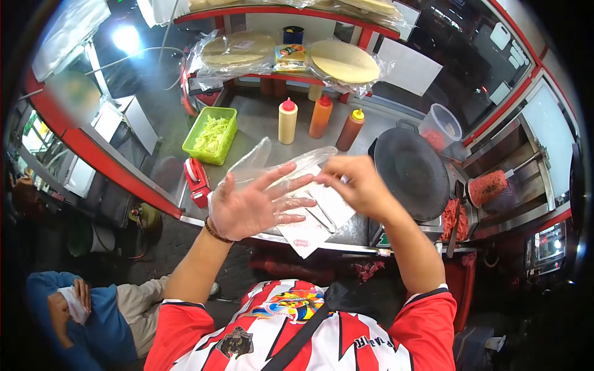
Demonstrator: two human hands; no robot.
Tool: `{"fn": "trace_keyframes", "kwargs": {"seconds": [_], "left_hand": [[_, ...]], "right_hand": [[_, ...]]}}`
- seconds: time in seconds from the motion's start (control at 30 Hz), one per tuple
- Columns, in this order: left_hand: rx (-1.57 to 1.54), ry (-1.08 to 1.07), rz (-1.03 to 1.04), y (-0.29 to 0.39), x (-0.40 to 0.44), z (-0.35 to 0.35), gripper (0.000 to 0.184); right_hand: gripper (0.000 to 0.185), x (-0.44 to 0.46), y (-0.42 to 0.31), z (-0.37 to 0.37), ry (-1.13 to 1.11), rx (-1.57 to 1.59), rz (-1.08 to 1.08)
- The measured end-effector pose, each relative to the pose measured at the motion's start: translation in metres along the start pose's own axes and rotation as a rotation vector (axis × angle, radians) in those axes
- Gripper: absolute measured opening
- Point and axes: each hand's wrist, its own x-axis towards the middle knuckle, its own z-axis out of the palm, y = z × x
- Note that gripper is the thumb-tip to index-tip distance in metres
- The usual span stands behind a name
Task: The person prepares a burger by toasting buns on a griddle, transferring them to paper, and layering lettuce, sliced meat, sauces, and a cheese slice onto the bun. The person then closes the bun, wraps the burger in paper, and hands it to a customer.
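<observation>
A clear plastic glove (250, 207) covers my left hand (247, 207), which is spread with the palm up and holds nothing. Loose film from the glove stands up past the fingers. My right hand (352, 182) is bare and closed in a pinch at the glove's stretched film, to the right of the left fingertips. Beneath both hands lie white paper sheets (303, 238) with metal tongs (322, 216) on them. Beyond the hands stand a cream bottle (288, 123), an orange bottle (320, 117) and a dark red bottle (349, 131).
A green tub (210, 136) of shredded lettuce and a red device (197, 182) are at left. At right are a round black griddle (411, 173), a knife (455, 229) and red meat (487, 187) on a spit. Packed tortillas (343, 60) lie on a shelf. A person (99, 309) sits lower left.
</observation>
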Motion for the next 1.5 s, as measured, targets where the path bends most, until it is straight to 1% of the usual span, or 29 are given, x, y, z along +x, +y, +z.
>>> {"fn": "trace_keyframes", "kwargs": {"seconds": [0.07,0.1,0.2,0.23,0.27,0.33,0.4,0.43,0.47,0.53,0.57,0.6,0.67,0.7,0.73,0.8,0.83,0.87,0.93,1.0,1.07,1.13,1.17,1.2,1.27,1.33,1.4,1.47,1.5], "left_hand": [[0.029,0.023,0.035,0.009,-0.01,-0.005,0.1],[0.045,0.033,0.058,0.013,-0.013,-0.007,0.099],[-0.068,0.021,0.131,0.021,-0.017,-0.008,0.098],[-0.061,0.024,0.138,0.023,-0.017,-0.007,0.098],[-0.053,0.049,0.143,0.022,-0.017,-0.007,0.098],[-0.028,0.098,0.149,0.023,-0.019,-0.005,0.097],[-0.004,0.084,0.159,0.031,-0.027,-0.005,0.097],[0.011,0.078,0.166,0.035,-0.031,-0.004,0.097],[0.024,0.081,0.175,0.037,-0.032,-0.003,0.097],[0.043,0.088,0.183,0.035,-0.029,-0.002,0.097],[0.0,0.054,0.173,0.03,-0.024,-0.004,0.098],[0.017,0.069,0.163,0.029,-0.022,-0.005,0.098],[0.039,0.095,0.148,0.025,-0.017,-0.007,0.097],[-0.008,0.056,0.159,0.026,-0.014,-0.005,0.097],[0.018,0.054,0.176,0.027,-0.012,-0.003,0.097],[0.065,0.068,0.209,0.032,-0.009,0.001,0.096],[0.045,0.076,0.224,0.035,-0.009,0.003,0.096],[0.04,0.071,0.24,0.035,-0.008,0.006,0.096],[0.049,0.049,0.28,0.037,-0.003,0.012,0.096],[0.073,0.063,0.271,0.032,0.005,0.021,0.097],[0.12,0.076,0.254,0.027,0.011,0.026,0.097],[0.107,0.09,0.304,0.028,0.003,0.033,0.097],[0.101,0.093,0.335,0.029,0.0,0.036,0.097],[0.122,0.088,0.341,0.027,0.001,0.038,0.096],[0.159,0.093,0.341,0.024,0.001,0.039,0.096],[0.19,0.078,0.314,0.017,0.007,0.038,0.094],[0.225,0.075,0.297,0.015,0.007,0.036,0.091],[0.211,0.122,0.345,0.021,-0.004,0.043,0.09],[0.232,0.12,0.353,0.027,-0.009,0.042,0.09]], "right_hand": [[0.015,0.002,0.01,-0.014,0.119,0.109,0.205],[0.018,0.001,0.018,-0.014,0.163,0.174,0.246],[0.01,0.004,0.003,0.016,0.111,0.479,0.322],[0.013,0.006,-0.014,0.025,-0.02,0.336,0.234],[0.011,0.012,-0.021,0.036,-0.072,0.256,0.164],[0.014,0.014,-0.008,0.042,0.035,0.196,0.116],[0.014,0.015,0.003,0.024,0.184,0.234,0.265],[0.014,0.013,0.018,0.019,0.253,0.292,0.269],[0.015,0.012,0.025,0.02,0.277,0.437,0.328],[0.014,0.016,0.005,0.034,0.131,0.541,0.337],[0.013,0.019,-0.01,0.038,0.044,0.367,0.205],[0.013,0.018,-0.011,0.046,-0.012,0.317,0.195],[0.013,0.019,-0.015,0.042,0.051,0.371,0.255],[0.013,0.017,-0.007,0.04,0.109,0.298,0.156],[0.015,0.016,-0.004,0.035,0.166,0.287,0.135],[0.015,0.014,0.019,0.029,0.314,0.456,0.252],[0.012,0.014,0.027,0.026,0.381,0.631,0.322],[0.013,0.014,0.032,0.02,0.361,0.682,0.351],[0.014,0.01,0.019,0.024,0.144,0.802,0.379],[0.015,0.01,0.0,0.037,-0.03,0.564,0.177],[0.015,0.01,0.008,0.031,-0.066,0.493,0.154],[0.015,0.006,0.033,0.016,0.129,0.593,0.283],[0.015,0.01,0.042,0.008,0.217,0.742,0.275],[0.014,0.011,0.047,0.001,0.198,0.821,0.306],[0.015,0.01,0.024,0.005,0.01,0.824,0.298],[0.015,0.012,0.006,0.025,-0.162,0.563,0.033],[0.017,0.014,0.016,0.026,-0.066,0.501,0.017],[0.018,0.014,0.048,0.02,0.054,0.691,0.142],[0.016,0.016,0.053,0.018,0.077,0.882,0.202]]}}
